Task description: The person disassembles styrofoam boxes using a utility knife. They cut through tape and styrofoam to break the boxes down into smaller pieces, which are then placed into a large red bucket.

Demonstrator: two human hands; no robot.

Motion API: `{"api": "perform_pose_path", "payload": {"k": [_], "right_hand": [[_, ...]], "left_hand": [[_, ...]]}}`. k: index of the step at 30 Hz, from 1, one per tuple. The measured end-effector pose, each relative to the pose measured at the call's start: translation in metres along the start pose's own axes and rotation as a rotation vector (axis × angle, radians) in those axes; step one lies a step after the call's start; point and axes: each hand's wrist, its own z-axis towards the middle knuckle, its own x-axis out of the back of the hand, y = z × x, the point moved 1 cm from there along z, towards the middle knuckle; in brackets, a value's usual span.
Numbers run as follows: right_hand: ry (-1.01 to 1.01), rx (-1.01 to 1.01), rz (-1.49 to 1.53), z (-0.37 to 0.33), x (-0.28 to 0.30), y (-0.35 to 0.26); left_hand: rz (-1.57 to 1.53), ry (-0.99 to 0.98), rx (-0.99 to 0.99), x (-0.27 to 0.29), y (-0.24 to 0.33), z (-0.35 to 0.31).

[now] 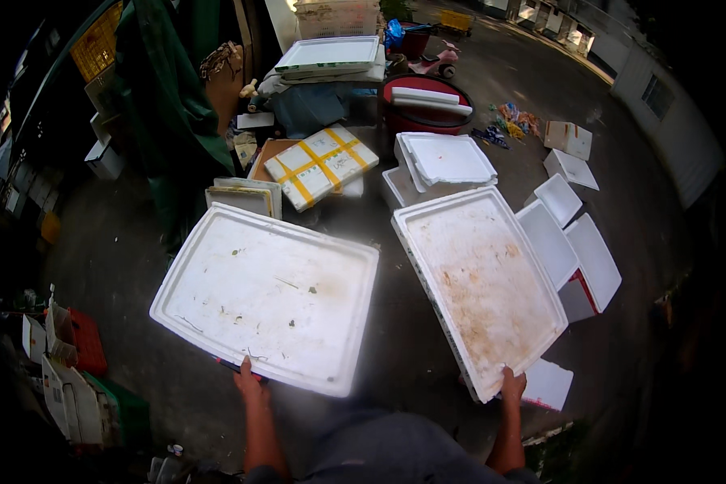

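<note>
My left hand (252, 385) is closed on the near edge of a white foam box lid (258, 294), whose upper face carries bits of leaf and dirt. A second white foam lid (484, 282), stained brown, tilts at the right. Its near corner is gripped by my right hand (512, 385), the thumb on top. The two lids are apart, with dark ground showing between them. My fingers beneath both lids are mostly hidden.
Ahead lies a foam lid with yellow tape (323, 165). White foam boxes (557, 202) stand at the right, and a round red tub (415, 121) holds foam pieces. A green tarp (165, 121) hangs at the left. Crates and boxes (81, 343) sit at the lower left.
</note>
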Motion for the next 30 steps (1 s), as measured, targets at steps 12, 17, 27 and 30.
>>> {"api": "perform_pose_path", "payload": {"k": [12,17,27,30], "right_hand": [[-0.229,0.27,-0.081,0.058,-0.263,-0.258],[-0.482,0.352,0.067,0.09,-0.369,-0.311],[-0.823,0.43,-0.062,0.056,-0.314,-0.323],[-0.758,0.448,0.015,0.082,-0.286,-0.321]], "left_hand": [[-0.033,0.155,0.014,-0.038,0.056,0.07],[-0.055,0.218,-0.033,-0.079,0.074,0.052],[0.172,-0.088,-0.15,-0.191,0.062,0.062],[0.288,-0.217,-0.207,-0.276,0.022,0.059]]}}
